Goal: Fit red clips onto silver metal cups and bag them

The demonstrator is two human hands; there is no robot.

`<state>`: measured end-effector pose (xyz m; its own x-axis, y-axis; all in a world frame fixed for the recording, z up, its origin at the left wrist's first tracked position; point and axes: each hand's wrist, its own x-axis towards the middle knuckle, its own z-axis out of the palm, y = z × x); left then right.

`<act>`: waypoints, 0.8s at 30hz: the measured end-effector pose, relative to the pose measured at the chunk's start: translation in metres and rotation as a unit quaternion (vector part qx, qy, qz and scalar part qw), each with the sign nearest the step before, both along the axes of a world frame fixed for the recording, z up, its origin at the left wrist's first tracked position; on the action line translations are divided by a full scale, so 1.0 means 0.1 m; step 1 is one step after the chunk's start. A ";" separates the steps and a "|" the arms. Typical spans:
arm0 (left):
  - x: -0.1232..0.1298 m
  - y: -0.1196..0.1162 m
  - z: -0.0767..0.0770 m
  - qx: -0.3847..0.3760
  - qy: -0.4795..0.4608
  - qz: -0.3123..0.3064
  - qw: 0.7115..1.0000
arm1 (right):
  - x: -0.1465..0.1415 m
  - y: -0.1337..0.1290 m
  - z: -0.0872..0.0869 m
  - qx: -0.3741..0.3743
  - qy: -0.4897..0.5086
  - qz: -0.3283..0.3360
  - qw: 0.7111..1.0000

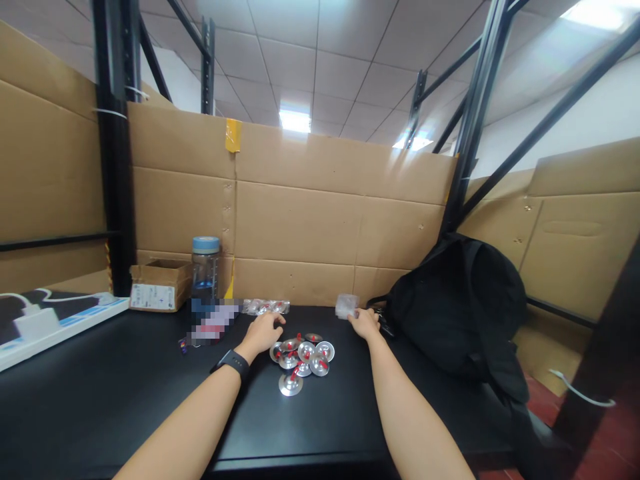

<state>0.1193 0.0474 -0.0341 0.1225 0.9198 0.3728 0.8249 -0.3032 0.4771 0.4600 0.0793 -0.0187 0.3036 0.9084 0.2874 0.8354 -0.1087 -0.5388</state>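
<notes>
Several finger cymbals (305, 353), silver domed discs with red straps, lie in a loose pile on the black table (330, 427). My left hand (261, 332), with a dark watch on its wrist, hovers at the pile's upper left. Its fingers are apart and hold nothing. Just beyond them lies a clear packet (265, 306) with more silver and red pieces inside. To the right, my right hand (366, 324) reaches to a small stack of clear plastic bags (347, 305), its fingertips closed at the stack's right edge.
A black backpack (455, 307) stands at the right. At the back left are a water bottle (205, 270), an open cardboard box (160, 287) and a blurred-out item (215, 323). A white power strip (65, 330) runs along the left. Cardboard panels (300, 220) close off the back.
</notes>
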 end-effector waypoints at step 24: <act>-0.31 0.04 -0.02 0.030 0.182 0.117 0.976 | -0.37 -0.24 0.04 0.076 -0.045 0.055 0.995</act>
